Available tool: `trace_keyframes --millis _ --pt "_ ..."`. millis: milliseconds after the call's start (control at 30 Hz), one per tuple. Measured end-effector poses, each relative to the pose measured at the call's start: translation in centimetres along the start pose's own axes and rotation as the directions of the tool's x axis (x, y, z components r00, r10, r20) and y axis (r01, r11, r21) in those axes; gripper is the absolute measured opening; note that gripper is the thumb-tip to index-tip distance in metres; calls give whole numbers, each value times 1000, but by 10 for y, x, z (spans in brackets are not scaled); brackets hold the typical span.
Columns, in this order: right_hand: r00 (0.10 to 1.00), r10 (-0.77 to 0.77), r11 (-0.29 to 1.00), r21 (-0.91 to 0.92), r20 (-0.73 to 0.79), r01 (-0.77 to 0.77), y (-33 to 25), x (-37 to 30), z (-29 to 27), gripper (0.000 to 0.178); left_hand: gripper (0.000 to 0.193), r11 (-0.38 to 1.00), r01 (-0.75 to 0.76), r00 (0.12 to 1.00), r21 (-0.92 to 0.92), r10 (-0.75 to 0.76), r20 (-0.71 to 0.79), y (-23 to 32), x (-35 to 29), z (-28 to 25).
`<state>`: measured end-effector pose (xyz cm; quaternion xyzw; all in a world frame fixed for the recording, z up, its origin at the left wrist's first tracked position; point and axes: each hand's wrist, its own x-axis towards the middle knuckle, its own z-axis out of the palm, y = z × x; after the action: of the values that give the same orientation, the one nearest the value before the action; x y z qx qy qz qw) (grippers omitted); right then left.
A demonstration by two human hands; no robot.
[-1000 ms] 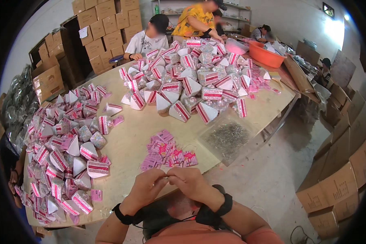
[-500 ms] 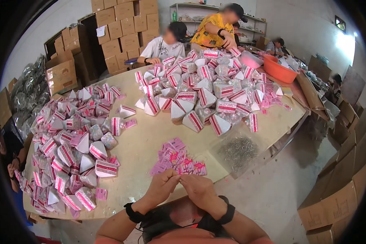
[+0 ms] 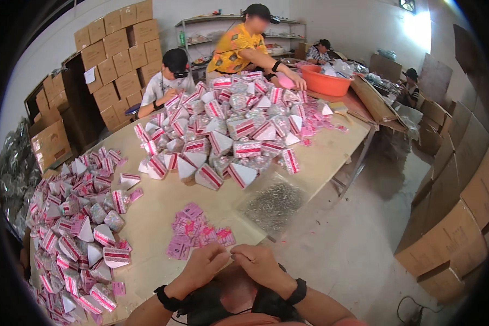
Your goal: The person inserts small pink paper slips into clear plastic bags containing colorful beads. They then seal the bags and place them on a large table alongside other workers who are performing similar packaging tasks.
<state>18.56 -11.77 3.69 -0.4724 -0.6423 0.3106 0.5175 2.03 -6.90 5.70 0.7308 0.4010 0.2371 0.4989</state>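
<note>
Just past the table's near edge, my left hand and my right hand are close together with fingertips pinched. Anything between the fingers is too small or hidden to make out. Beyond my left hand lies a loose pile of pink printed cards on the table. A clear plastic bag rests at the table's edge beyond my right hand, with many small metal pins on it.
Wedge-shaped, cake-slice-like pieces in pink, white and silver fill a left heap and a far heap. An orange basin stands far right. Co-workers sit and stand across the table. Cardboard boxes line the right side.
My view has swung to the right, so the table and heaps sit further left. My hands stay pinched close together. The co-worker in yellow has lowered an arm toward the far heap's right side.
</note>
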Motion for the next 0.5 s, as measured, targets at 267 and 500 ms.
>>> trace_keyframes --millis 267,500 --pt "991 -115 975 -197 -74 99 15 -37 -32 13 24 964 93 986 -250 -55 156 9 11 49" --pt "969 -159 977 -173 -189 126 26 -58 -44 10 20 953 42 992 -301 -3 129 6 16 84"
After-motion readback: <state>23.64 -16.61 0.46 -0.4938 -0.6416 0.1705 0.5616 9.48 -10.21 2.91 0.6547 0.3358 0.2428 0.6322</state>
